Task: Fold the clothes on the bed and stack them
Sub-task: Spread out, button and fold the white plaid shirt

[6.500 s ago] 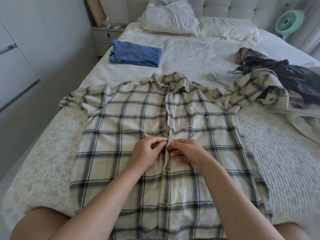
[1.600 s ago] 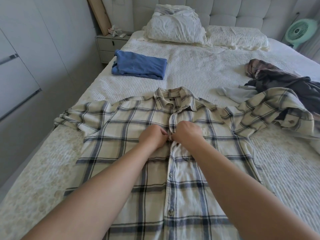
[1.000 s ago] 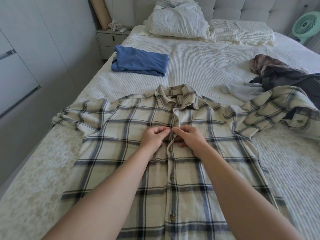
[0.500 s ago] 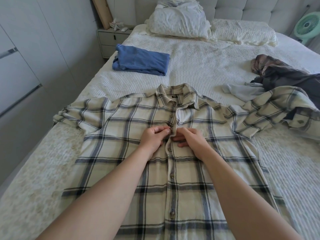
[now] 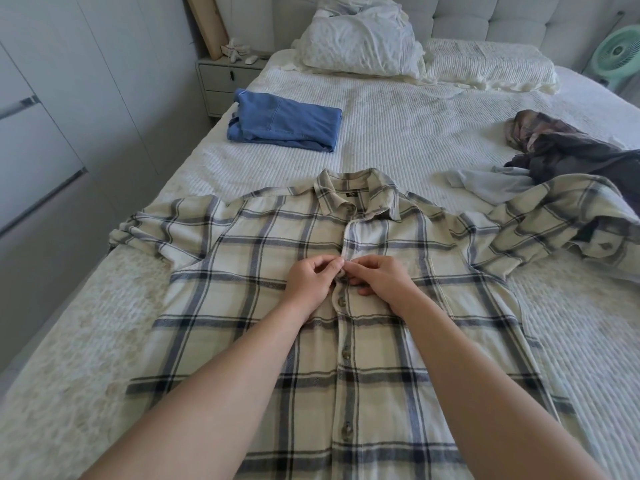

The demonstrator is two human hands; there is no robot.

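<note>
A cream plaid shirt [image 5: 249,306] lies front up on the bed [image 5: 398,133], collar away from me, sleeves spread to both sides. My left hand [image 5: 311,285] and my right hand [image 5: 381,284] meet at the button placket on the chest, fingers curled, pinching the fabric edges at a button. Below them the placket is buttoned; above them it gapes open up to the collar. A folded blue garment [image 5: 287,121] lies at the far left of the bed. A heap of dark unfolded clothes [image 5: 571,150] sits at the right, partly under the shirt's sleeve.
Two pillows [image 5: 360,36] lean against the padded headboard. A nightstand [image 5: 225,77] stands at the bed's far left corner, white wardrobe doors [image 5: 52,116] along the left wall. A green fan [image 5: 620,57] stands at the far right. A pale grey cloth [image 5: 485,178] lies by the dark heap.
Both hands have moved up the placket from the belly to the chest, with more buttons closed below them. In the last second they stay at the same button, pinching its edges.
</note>
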